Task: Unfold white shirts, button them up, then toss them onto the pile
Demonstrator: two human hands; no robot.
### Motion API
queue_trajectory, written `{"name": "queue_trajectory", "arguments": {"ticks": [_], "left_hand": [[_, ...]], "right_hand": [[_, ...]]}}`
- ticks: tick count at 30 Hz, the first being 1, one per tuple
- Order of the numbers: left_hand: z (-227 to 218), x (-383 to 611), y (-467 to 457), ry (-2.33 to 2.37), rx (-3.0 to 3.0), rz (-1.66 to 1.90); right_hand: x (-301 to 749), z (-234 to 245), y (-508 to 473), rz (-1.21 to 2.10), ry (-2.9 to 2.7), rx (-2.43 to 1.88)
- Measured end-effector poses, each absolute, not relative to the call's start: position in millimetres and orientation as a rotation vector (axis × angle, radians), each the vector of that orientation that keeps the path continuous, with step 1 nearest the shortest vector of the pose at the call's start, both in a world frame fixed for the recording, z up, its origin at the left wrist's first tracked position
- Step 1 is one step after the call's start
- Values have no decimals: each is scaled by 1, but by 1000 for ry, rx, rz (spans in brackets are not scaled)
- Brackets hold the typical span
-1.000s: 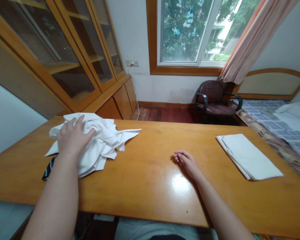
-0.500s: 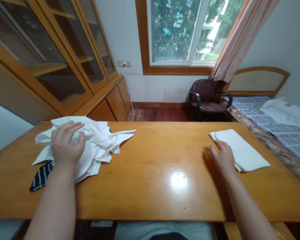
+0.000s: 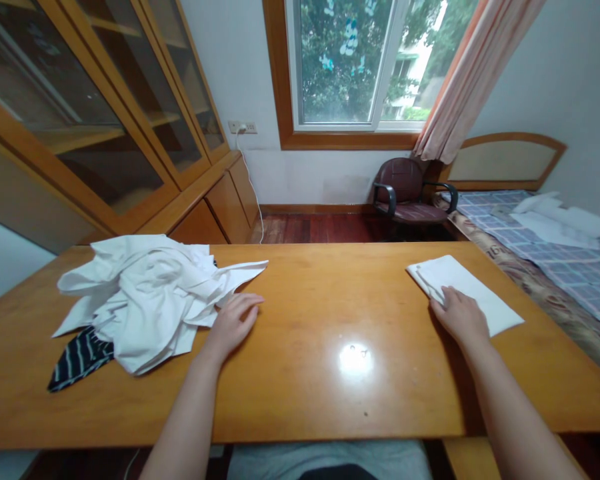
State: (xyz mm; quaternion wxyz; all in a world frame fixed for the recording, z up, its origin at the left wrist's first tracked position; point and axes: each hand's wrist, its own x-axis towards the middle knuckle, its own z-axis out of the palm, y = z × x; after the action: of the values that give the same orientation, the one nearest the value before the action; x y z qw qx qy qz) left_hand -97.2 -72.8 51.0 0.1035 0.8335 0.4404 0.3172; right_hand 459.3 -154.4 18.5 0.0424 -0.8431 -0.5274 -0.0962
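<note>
Right, both hands are down on the counter [image 3: 330, 380] — a long slab of honey-coloured wood, varnished glossy, with a bright spot of glare near the middle. The left hand [image 3: 233, 323] lies palm-down on the bare wood, fingers relaxed and loosely together, gripping nothing; it sits just beside the ragged edge of the crumpled white fabric [image 3: 140, 293], though contact is too close to call. That heap is soft, thin cloth in bunched folds and creases, one pointed flap stretching toward the centre. Poking out from under its near-left corner is a dark striped cloth [image 3: 80, 353], navy with thin pale lines.

Over on the other side, the right hand [image 3: 461, 317] rests flat with its fingers released, laid on the near edge of the folded white cloth [image 3: 493, 308] — a neat, smooth rectangle, layered edges showing at its far corner, set at an angle on the counter's right end, well apart from the heap.
</note>
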Motion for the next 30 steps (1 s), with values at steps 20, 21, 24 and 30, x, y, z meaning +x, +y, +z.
{"name": "queue_trajectory", "arguments": {"ticks": [20, 21, 24, 30], "left_hand": [[7, -14, -90, 1244, 2258, 907], [5, -18, -90, 1280, 2240, 919], [5, -27, -93, 1303, 2232, 909], [10, -20, -104, 1249, 2237, 826]], "right_hand": [[229, 45, -152, 700, -2072, -1203], [231, 46, -153, 652, -2096, -1198], [247, 40, -156, 442, -2184, -1298], [260, 16, -167, 220, -2271, -1501]]}}
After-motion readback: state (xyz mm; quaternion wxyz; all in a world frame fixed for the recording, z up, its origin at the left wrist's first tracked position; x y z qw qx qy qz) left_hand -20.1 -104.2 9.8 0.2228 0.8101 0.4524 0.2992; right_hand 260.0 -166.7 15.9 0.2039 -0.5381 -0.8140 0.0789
